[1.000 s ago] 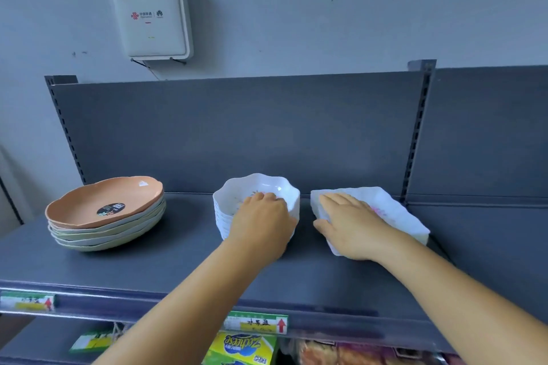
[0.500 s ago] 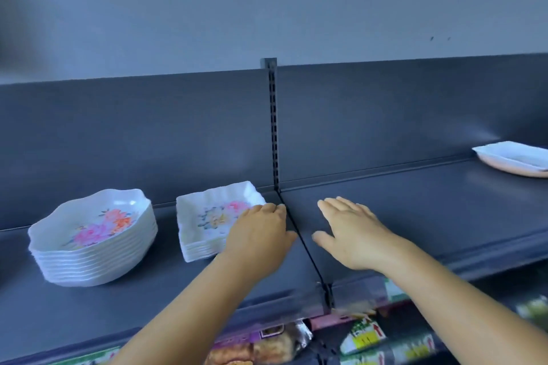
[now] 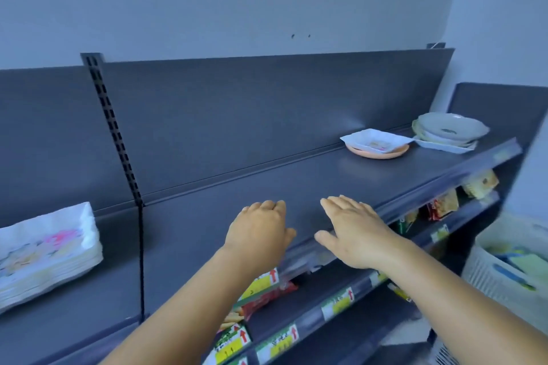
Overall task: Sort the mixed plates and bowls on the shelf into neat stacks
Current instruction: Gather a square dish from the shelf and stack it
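Note:
My left hand (image 3: 261,231) and my right hand (image 3: 353,231) hover palm down over the front of the dark grey shelf (image 3: 267,187), both holding nothing, fingers loosely extended. A neat stack of white square floral plates (image 3: 47,249) stands at the far left. Far right on the shelf, a white square dish (image 3: 375,141) sits on an orange plate (image 3: 382,153). Beside it, a mixed pile of pale round plates (image 3: 450,127) rests on a white square plate (image 3: 444,146).
Lower shelves (image 3: 326,314) hold snack packets and yellow price tags. A white plastic basket (image 3: 513,261) with items stands at the right. A slotted upright (image 3: 118,139) divides the shelf back panel.
The view has swung right along the shelf. Both hands left the white bowl and square plate stacks and moved right, empty. The mixed pile at the far right has come into view.

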`<state>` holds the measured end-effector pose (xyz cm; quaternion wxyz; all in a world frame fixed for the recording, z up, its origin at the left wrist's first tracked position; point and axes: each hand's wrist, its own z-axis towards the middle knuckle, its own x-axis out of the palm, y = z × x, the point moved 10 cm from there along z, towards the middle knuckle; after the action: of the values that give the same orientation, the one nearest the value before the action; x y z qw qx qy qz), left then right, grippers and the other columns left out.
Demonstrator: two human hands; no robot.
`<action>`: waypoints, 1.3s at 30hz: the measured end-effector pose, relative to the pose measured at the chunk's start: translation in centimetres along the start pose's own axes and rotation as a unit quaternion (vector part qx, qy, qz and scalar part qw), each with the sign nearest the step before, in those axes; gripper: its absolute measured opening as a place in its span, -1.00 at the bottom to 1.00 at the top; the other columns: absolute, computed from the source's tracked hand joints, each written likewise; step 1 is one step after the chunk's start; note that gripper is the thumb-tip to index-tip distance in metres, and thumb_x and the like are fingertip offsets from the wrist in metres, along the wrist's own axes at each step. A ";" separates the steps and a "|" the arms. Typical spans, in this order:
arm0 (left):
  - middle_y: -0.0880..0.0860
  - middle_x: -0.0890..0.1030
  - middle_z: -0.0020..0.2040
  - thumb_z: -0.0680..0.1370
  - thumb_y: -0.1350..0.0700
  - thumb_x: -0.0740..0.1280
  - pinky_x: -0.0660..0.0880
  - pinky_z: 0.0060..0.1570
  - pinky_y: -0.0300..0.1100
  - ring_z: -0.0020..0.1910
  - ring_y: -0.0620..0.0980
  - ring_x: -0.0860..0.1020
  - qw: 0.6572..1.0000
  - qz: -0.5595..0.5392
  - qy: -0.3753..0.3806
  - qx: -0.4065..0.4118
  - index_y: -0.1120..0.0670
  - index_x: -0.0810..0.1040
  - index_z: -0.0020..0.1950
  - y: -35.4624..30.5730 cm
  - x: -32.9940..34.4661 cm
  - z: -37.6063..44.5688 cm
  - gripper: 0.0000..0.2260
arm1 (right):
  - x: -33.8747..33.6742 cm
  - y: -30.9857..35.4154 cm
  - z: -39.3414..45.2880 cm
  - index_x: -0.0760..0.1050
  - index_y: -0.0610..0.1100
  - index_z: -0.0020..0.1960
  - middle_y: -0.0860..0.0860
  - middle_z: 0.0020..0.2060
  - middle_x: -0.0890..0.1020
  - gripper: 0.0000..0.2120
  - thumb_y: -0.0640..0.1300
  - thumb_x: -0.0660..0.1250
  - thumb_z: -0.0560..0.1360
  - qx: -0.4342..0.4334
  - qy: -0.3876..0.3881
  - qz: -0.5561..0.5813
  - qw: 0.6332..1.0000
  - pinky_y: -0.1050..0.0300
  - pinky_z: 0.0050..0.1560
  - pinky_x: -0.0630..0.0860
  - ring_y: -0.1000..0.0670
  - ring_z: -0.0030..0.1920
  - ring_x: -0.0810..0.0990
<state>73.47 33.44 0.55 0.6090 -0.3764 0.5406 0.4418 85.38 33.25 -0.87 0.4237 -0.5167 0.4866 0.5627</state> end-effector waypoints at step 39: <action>0.12 0.51 0.24 0.63 -0.04 0.10 0.49 0.10 -0.04 0.20 0.12 0.48 0.992 -0.101 -0.006 0.078 0.11 0.39 0.31 -15.3 5.8 36.9 -0.66 | -3.7 -34.7 19.9 0.10 -0.17 0.52 -0.06 0.49 0.25 -0.44 0.06 0.10 0.62 0.188 -0.069 0.073 0.977 0.04 0.43 0.21 -0.09 0.48 0.20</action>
<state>100.07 63.73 -0.61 0.6808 -0.3779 0.5293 0.3369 116.40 58.79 -1.20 0.5035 -0.3511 0.5898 0.5248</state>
